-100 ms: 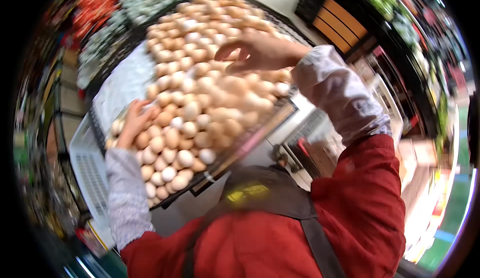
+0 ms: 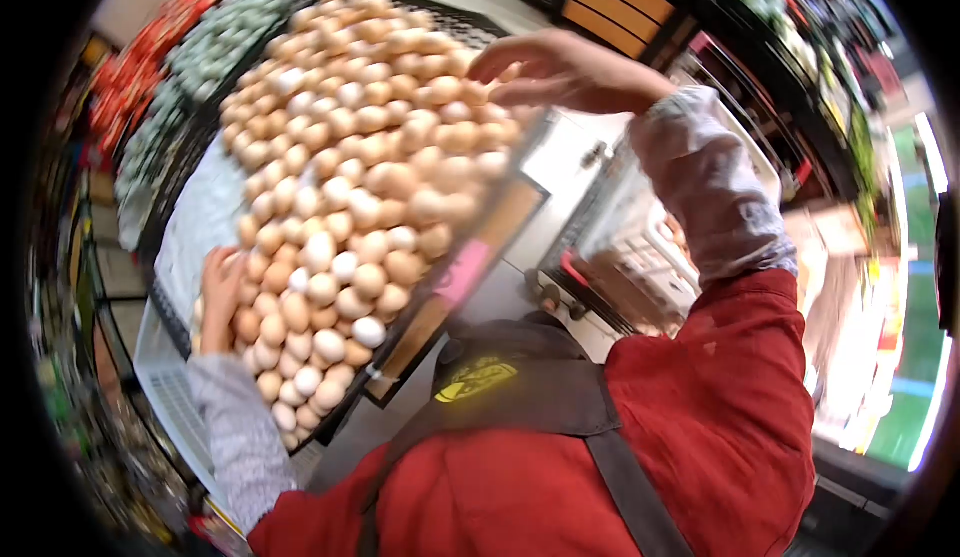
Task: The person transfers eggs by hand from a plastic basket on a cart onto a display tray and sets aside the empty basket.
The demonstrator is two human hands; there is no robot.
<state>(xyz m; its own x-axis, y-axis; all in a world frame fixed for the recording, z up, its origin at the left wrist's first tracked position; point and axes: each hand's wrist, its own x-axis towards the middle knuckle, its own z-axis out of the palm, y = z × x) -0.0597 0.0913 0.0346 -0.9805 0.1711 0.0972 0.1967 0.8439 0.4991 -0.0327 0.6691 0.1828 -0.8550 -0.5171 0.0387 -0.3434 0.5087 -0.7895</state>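
Observation:
Brown and whitish eggs [image 2: 340, 197] are heaped on a dark-edged stand in front of me. My left hand [image 2: 222, 292] rests at the left side of the heap, against the eggs, its fingers close together; what they hold, if anything, is hidden. Over the right edge of the heap is my right hand [image 2: 560, 69], fingers apart and curved, with nothing visible between them. A whitish sheet [image 2: 200, 212] lies left of the eggs, beyond my left hand.
Pale green eggs [image 2: 225, 42] and red packs [image 2: 145, 62] lie at the upper left. A light blue basket [image 2: 175, 397] sits at the lower left. A white crate [image 2: 645, 267] stands right of the heap. A pink label [image 2: 463, 272] marks the stand's front edge.
The view has shifted, so the egg heap sits further left. My right hand has moved from above the eggs to their right edge. My left hand has shifted left and down in the view.

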